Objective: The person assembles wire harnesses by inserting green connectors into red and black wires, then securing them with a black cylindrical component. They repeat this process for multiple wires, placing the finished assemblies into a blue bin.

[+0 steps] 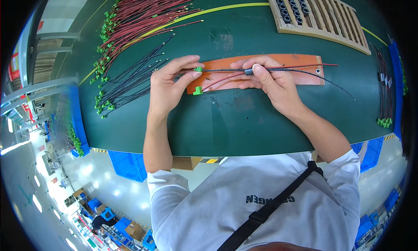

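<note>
My left hand [170, 80] pinches a small green terminal connector [198, 69] between thumb and fingers. From it a black wire [222, 70] runs right to a short dark ring-shaped sleeve [248, 71]. My right hand [273, 79] is closed on that sleeve, thumb on its right end. A second green connector [197, 91] hangs lower, and its red wire [222, 81] leads up to the sleeve too. Beyond my right hand, the red and black wire ends stick out to the right. Beneath both hands lies an orange board [305, 64].
Red wires [148, 11] with green connectors are heaped at the far left, with black wires [135, 79] nearer. A slotted wooden rack [322, 35] at the far right holds dark rings. Finished-looking wire bundles [385, 85] lie at the green table's [244, 138] right edge. Blue bins [128, 164] stand below.
</note>
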`<state>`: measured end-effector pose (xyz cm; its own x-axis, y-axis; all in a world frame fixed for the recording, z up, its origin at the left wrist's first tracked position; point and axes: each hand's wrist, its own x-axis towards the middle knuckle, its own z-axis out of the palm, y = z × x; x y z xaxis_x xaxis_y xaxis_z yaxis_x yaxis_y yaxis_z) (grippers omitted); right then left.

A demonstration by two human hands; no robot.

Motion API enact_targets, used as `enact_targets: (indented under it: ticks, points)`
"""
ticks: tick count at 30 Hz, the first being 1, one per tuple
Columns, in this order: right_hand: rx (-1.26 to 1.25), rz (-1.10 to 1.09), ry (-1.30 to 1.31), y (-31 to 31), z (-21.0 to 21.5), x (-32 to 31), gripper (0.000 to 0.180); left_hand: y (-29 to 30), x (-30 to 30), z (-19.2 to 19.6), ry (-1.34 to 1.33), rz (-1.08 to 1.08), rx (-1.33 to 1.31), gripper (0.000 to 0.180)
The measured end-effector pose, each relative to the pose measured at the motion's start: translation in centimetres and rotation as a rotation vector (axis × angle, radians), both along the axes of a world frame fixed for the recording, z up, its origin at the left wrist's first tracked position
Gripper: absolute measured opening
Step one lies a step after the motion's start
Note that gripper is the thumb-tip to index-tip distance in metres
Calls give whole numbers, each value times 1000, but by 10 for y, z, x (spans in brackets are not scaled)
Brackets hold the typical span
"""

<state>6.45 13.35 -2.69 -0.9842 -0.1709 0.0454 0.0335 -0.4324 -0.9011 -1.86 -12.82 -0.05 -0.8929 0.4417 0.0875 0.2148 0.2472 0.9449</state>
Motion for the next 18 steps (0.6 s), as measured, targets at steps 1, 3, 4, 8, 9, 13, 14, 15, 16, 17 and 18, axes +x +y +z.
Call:
enact_targets:
  ticks: [1, 3, 4, 8, 9, 13, 14, 15, 16, 17, 18]
  points:
    - [1, -3, 8, 0, 1, 0, 28, 3, 1, 2, 44, 22, -42, 33]
    - [-1, -9, 13, 1, 1, 0, 28, 3, 1, 4, 124, 25, -124, 36]
    - [-2, -11, 9, 1, 2, -1, 27, 2, 0, 5, 161, 5, -161, 37]
    - [1, -28, 15, -1, -2, -1, 27, 7, 3, 12, 165, -26, -368, 41]
    - [-5, -29, 1, -1, 0, -1, 27, 7, 3, 13, 214, -32, -357, 39]
    - [-3, -45, -18, -2, 1, -1, 27, -6, -7, 16, 330, -116, -303, 33]
    - [2, -54, -17, -2, 0, -1, 27, -12, -11, 18, 337, -154, -288, 33]
    - [3, -56, -18, -2, 0, 0, 27, -16, -9, 20, 146, -180, -199, 30]
    - [3, -56, -19, -2, 0, 0, 27, -20, -5, 24, -44, -202, -110, 28]
    - [4, -57, -19, -1, 0, -1, 27, -22, -2, 26, -233, -223, -20, 26]
    - [10, -60, -20, -1, 0, -1, 27, -20, -1, 26, -320, -221, -25, 28]
